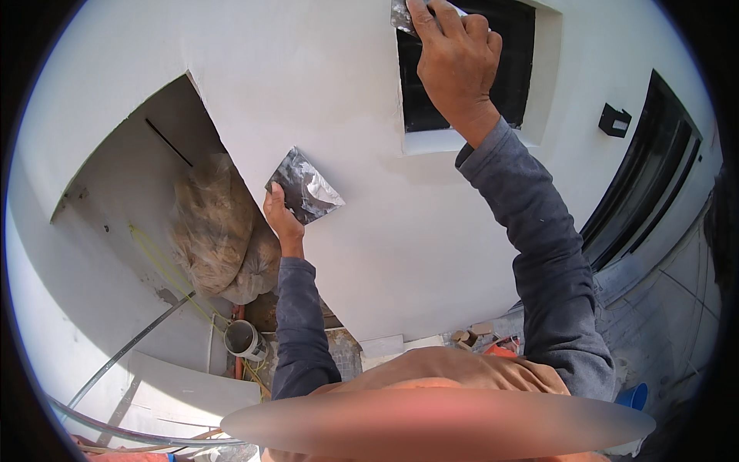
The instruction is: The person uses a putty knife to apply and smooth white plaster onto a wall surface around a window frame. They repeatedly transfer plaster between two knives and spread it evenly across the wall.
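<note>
My left hand [283, 221] is closed on the edge of a square, dark, smeared metal plate [295, 175], which it holds up in front of the white wall [346, 262]. A lump of white putty [321, 191] lies on the plate. Higher up and to the right, my right hand [460, 69] grips a flat metal putty blade [402, 18] against or close to the wall, by the upper left corner of a dark window [500, 92]. The upper edge of the picture cuts off part of that blade, and whether it touches the wall I cannot tell.
On the left, an opening [123, 154] holds large plastic-wrapped bundles [212, 223]. Below are a bucket [244, 339], a yellow hose [165, 266] and a long metal bar [131, 346]. A black wall box [614, 121] and a dark-framed door [647, 177] are at right; a blue bucket [633, 396] stands lower right.
</note>
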A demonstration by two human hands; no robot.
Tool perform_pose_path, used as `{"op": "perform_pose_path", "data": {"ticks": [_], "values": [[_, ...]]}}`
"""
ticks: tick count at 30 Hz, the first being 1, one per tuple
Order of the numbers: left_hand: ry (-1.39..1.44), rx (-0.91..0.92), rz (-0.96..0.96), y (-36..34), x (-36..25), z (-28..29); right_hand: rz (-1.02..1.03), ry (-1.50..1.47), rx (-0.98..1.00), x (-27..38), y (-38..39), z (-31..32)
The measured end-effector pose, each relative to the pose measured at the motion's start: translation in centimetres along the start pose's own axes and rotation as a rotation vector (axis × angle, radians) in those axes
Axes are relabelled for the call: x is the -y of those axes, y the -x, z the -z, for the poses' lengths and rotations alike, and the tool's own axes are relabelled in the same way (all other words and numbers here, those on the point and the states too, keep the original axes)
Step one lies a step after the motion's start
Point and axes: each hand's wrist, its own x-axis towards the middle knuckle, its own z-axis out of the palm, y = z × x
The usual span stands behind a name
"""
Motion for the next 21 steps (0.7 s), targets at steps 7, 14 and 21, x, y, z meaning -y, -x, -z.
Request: {"op": "perform_pose_path", "data": {"ticks": [7,14,21], "values": [[0.001,0.032,-0.010,0.0,1.1,1.1,-0.041,0.029,-0.007,0.4,-3.5,-4.8],[0.024,0.075,0.000,0.2,0.6,0.7,-0.039,-0.107,0.056,3.1,-2.0,-6.5],[0.019,0.059,0.009,0.4,0.0,0.2,-0.058,-0.152,0.110,7.5,0.2,-5.2]]}}
